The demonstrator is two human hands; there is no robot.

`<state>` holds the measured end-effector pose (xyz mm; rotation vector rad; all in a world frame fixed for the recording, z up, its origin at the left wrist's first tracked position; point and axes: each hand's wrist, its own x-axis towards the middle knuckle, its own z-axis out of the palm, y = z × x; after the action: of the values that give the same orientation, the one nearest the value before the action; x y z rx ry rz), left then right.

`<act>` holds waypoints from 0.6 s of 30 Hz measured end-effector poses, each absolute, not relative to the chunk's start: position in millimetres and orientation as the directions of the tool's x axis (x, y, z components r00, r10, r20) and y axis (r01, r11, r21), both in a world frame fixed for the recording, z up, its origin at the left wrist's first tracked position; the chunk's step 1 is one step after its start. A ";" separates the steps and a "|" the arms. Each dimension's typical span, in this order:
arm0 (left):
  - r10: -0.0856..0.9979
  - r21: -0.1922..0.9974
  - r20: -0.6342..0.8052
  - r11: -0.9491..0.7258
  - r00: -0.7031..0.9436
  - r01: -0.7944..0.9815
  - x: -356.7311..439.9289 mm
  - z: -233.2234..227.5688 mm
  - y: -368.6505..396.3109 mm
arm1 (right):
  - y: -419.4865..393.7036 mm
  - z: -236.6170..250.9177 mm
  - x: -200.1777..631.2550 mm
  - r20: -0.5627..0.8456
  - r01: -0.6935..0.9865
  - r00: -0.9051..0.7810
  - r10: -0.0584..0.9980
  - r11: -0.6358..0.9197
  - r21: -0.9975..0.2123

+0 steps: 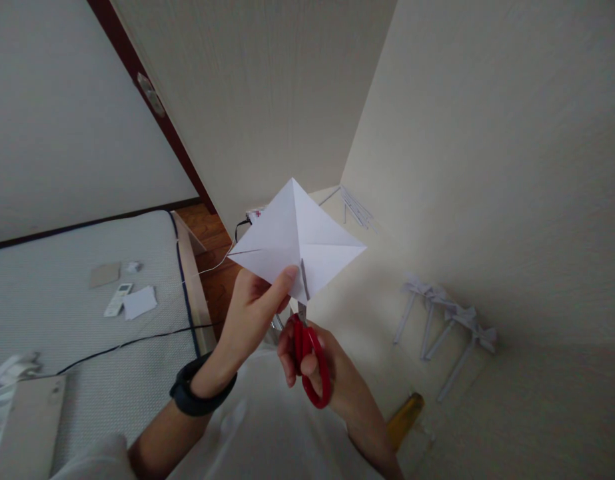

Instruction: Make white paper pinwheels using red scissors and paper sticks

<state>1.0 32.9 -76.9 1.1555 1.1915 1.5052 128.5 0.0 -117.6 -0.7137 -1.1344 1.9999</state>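
Note:
A creased white paper square point(272, 227) is held corner-up in front of me. My left hand point(260, 303) pinches it near the lower corner, thumb on top and fingers underneath. A slit runs in from the paper's left corner. My right hand point(312, 363) grips red-handled scissors point(317, 373), fingers and thumb through the loops. One blade lies over the paper along the crease at the bottom corner, beside my left thumb; the other blade is hidden behind the sheet. A dark band sits on my left wrist.
Several paper pinwheels on sticks point(444, 313) lie on the pale surface to the right, with loose white sticks point(356, 208) by the wall corner. A yellow tube-like object point(406, 417) is low right. On the bed point(152, 347) at left are a remote point(118, 300) and white paper point(140, 303).

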 end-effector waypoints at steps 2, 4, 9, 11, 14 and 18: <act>0.973 0.983 0.145 -0.162 -0.178 -0.085 0.9 -77.2 33.3 | -0.7 -120.9 127.4 -0.124 -0.281 -0.548 0.827 -0.322 -0.904; 0.972 0.982 0.148 -0.167 -0.184 -0.088 0.6 -78.5 33.7 | -2.1 -124.2 126.7 -0.125 -0.245 -0.516 0.847 -0.286 -0.926; 0.956 0.983 0.165 -0.178 -0.242 -0.033 0.4 -80.3 33.9 | -6.3 -124.1 123.2 -0.146 -0.201 -0.485 0.862 -0.272 -0.941; 0.954 0.983 0.171 -0.181 -0.247 -0.020 0.3 -79.6 33.6 | -7.2 -121.6 121.1 -0.165 -0.182 -0.465 0.870 -0.276 -0.944; 0.962 0.985 0.161 -0.170 -0.221 -0.025 -0.3 -79.1 33.2 | -7.5 -118.9 119.0 -0.171 -0.168 -0.443 0.880 -0.269 -0.948; 0.973 0.987 0.142 -0.154 -0.184 -0.053 -1.3 -81.3 33.5 | -7.5 -118.1 118.1 -0.173 -0.142 -0.427 0.888 -0.254 -0.957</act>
<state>-1.3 33.5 -81.3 1.1765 1.2154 1.4845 118.1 -7.5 -118.1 -0.9866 -1.2411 1.7742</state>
